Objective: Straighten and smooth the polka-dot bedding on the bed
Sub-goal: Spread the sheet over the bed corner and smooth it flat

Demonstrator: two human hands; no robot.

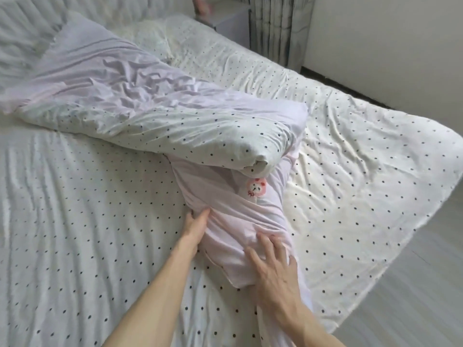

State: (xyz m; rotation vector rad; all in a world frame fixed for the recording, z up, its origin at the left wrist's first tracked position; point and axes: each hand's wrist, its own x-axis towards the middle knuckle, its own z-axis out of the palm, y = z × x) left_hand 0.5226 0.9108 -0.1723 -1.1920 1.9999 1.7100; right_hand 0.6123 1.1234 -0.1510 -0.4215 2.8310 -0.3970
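Over bed's right half, polka-dot duvet [350, 151] being seen spread out, corner hanging past right edge above floor [413, 296]. Folded-back part being shown with pink underside [112, 81] up, bunched toward far left corner. Twisted pink roll [233, 221] lying mid-bed toward near edge, on dotted sheet [75, 221]. Roll being pressed by right hand [273, 266]: palm flat, fingers spread wide, nothing held. Left hand [196, 229] being laid against roll's left side, fingertips buried in fold; grip cannot be told. Embroidered patch [255, 187] being shown on roll.
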